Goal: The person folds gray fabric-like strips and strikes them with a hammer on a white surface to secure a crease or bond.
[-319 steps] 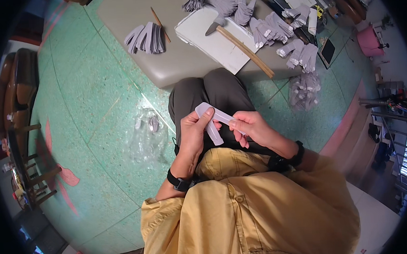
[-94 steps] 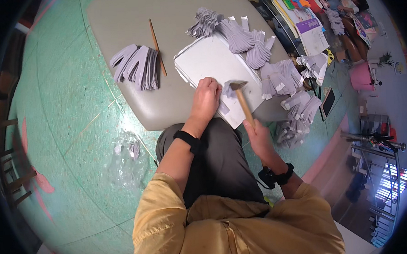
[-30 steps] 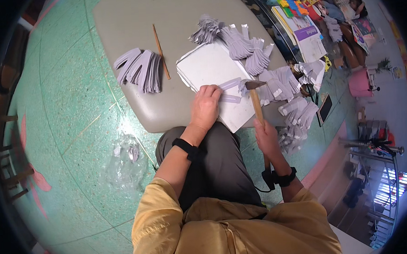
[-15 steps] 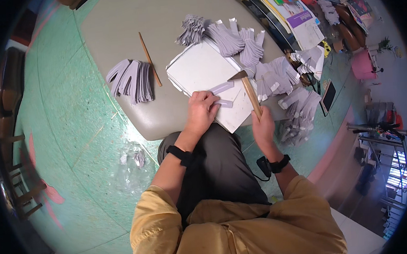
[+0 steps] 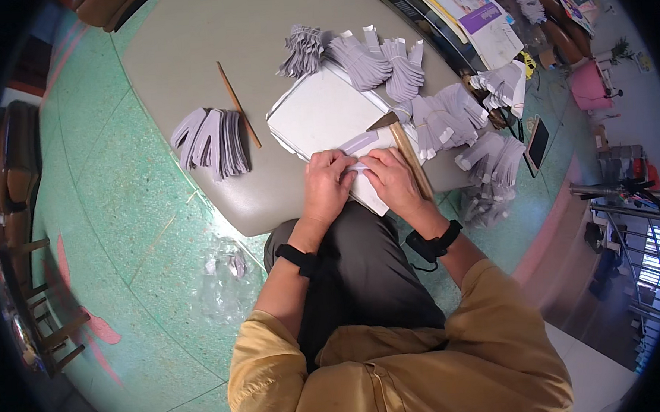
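My left hand [image 5: 325,180] and my right hand [image 5: 394,174] meet over the near part of a white board [image 5: 317,110]. Both sets of fingertips are closed on a pale lavender strip [image 5: 358,167], mostly hidden under them. Another lavender strip [image 5: 359,141] lies flat on the board just beyond my fingers. Beside my right hand rests a hammer [image 5: 411,153], its metal head on the board and its wooden handle slanting toward me. Around the board's far and right sides lie bundles of lavender strips [image 5: 360,59], some of them banded.
The board sits on a grey padded surface [image 5: 188,57]. On its left are a fanned stack of strips [image 5: 211,143] and a thin wooden stick [image 5: 237,103]. A phone [image 5: 538,143] and magazines [image 5: 485,30] lie right. A clear plastic bag [image 5: 229,275] is on the green floor.
My right hand has let go of the hammer, which now lies on the board's right side. It has moved left to the strip under my left fingers.
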{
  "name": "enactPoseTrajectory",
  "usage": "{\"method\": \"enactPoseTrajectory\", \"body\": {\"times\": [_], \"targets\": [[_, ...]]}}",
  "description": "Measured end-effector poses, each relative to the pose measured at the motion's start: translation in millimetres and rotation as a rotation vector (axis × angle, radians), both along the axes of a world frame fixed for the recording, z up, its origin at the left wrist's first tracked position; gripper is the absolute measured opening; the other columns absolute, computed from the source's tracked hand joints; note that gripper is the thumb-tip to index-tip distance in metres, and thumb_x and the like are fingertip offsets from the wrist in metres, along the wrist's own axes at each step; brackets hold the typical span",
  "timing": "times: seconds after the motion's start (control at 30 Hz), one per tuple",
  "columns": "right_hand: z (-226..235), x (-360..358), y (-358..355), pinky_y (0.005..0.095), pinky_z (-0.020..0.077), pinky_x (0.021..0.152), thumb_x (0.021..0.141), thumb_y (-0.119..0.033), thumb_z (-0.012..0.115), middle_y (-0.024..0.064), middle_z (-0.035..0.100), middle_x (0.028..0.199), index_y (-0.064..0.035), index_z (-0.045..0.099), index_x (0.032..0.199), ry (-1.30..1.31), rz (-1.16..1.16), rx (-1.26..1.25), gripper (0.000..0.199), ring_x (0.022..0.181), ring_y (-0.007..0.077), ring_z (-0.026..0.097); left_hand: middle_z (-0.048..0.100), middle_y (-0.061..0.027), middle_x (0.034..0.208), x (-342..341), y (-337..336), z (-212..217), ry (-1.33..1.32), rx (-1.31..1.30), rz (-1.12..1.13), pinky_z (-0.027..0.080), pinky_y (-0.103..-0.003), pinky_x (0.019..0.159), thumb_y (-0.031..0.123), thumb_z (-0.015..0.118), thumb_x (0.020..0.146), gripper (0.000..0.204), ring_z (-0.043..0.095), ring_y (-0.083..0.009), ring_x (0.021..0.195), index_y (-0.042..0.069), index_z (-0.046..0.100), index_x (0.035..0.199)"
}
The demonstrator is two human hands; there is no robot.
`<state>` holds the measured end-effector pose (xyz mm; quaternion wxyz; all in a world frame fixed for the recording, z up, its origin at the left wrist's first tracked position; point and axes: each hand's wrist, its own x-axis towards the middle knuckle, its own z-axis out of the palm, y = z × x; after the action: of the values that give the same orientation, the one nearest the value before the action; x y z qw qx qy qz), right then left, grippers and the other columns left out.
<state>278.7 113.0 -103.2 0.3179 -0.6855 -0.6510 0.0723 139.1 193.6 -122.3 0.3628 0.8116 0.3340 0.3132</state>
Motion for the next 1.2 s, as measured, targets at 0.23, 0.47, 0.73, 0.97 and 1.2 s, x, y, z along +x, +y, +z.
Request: {"method": "enactPoseTrajectory", "body": {"times": [0.23, 0.47, 0.73, 0.97, 1.2], "targets": [[-8.2, 5.6, -4.5, 0.0335, 0.0446, 0.073, 0.074, -0.004, 0.061, 0.0071, 0.054, 0.088, -0.0028, 0.062, 0.091, -0.035, 0.071, -0.011, 0.017, 0.084, 0.0249, 0.051, 0.058, -0.0066, 0.09, -3.3, 0.2, -4.0, 0.011, 0.013, -0.003, 0.042, -0.036, 0.08, 0.005, 0.071, 0.064, 0.025, 0.051, -0.0268, 0.088, 0.006, 0.066, 0.089], [-10.6, 12.7, -11.8, 0.034, 0.0448, 0.076, 0.077, -0.003, 0.056, 0.0087, 0.055, 0.093, 0.0018, 0.059, 0.095, -0.224, 0.196, 0.049, 0.019, 0.088, 0.0241, 0.053, 0.058, -0.0065, 0.09, -1.6, -1.2, -3.5, 0.015, -0.002, 0.011, 0.041, -0.036, 0.08, 0.004, 0.071, 0.064, 0.025, 0.051, -0.0263, 0.089, 0.006, 0.066, 0.089], [-6.2, 11.0, -15.9, 0.0327, 0.0455, 0.078, 0.078, -0.002, 0.056, 0.0081, 0.055, 0.097, 0.0016, 0.059, 0.098, -0.246, 0.17, 0.032, 0.021, 0.09, 0.0239, 0.052, 0.058, -0.0063, 0.089, 0.2, -1.8, -2.5, 0.04, -0.025, 0.018, 0.04, -0.036, 0.08, 0.006, 0.071, 0.065, 0.024, 0.051, -0.0256, 0.09, 0.007, 0.066, 0.089], [-3.8, 13.2, -18.1, 0.0328, 0.0448, 0.081, 0.076, -0.003, 0.054, 0.0072, 0.054, 0.101, 0.0005, 0.058, 0.104, -0.282, 0.187, -0.015, 0.028, 0.093, 0.0235, 0.051, 0.057, -0.0062, 0.089, 0.5, -4.2, -2.9, 0.032, -0.009, 0.026, 0.039, -0.036, 0.079, 0.008, 0.071, 0.067, 0.021, 0.05, -0.0252, 0.09, 0.008, 0.067, 0.088], [2.6, 9.4, -18.9, 0.0348, 0.0443, 0.082, 0.076, -0.001, 0.053, 0.0083, 0.054, 0.102, 0.0008, 0.058, 0.104, -0.216, 0.152, -0.057, 0.028, 0.094, 0.0267, 0.051, 0.057, -0.0055, 0.087, 6.2, -7.8, -4.6, 0.035, -0.007, 0.067, 0.039, -0.035, 0.078, 0.011, 0.071, 0.069, 0.015, 0.05, -0.0244, 0.089, 0.008, 0.068, 0.084]]}}
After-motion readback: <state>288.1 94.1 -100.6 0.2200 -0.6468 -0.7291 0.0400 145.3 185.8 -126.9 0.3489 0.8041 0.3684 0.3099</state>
